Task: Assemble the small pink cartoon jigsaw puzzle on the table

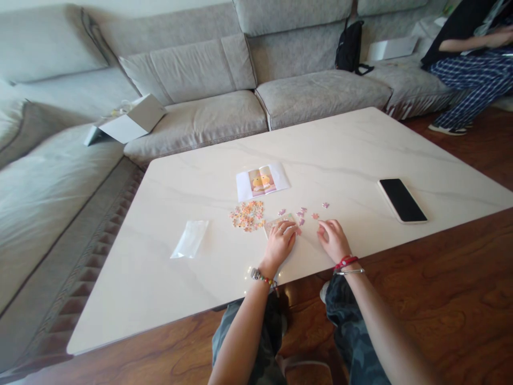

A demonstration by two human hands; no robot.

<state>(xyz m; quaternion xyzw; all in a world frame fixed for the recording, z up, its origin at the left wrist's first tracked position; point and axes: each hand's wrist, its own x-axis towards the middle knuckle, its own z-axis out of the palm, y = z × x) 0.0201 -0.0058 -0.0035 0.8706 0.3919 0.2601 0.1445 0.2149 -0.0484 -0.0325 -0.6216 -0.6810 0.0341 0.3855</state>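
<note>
Small jigsaw pieces point(247, 216) in orange, pink and cream form a pile on the white table, left of my hands. My left hand point(280, 243) rests over a flat, pale patterned rectangle point(270, 226), with its fingers spread and partly hiding it. Several loose pink and purple pieces point(302, 212) lie just beyond those fingers. My right hand point(335, 241) is to the right, low over the table, its fingers curved with a gap to the thumb. Near its fingertips lies a pink piece point(315, 216). A picture sheet point(262, 181) with yellow figures lies beyond the pile.
A clear plastic bag point(191, 239) lies on the table point(192, 182) at left, a phone point(403, 200) at right. Behind stands a grey sofa point(216, 115) with a white box point(134, 118) and a black backpack point(349, 47). Another person point(473, 69) sits at far right.
</note>
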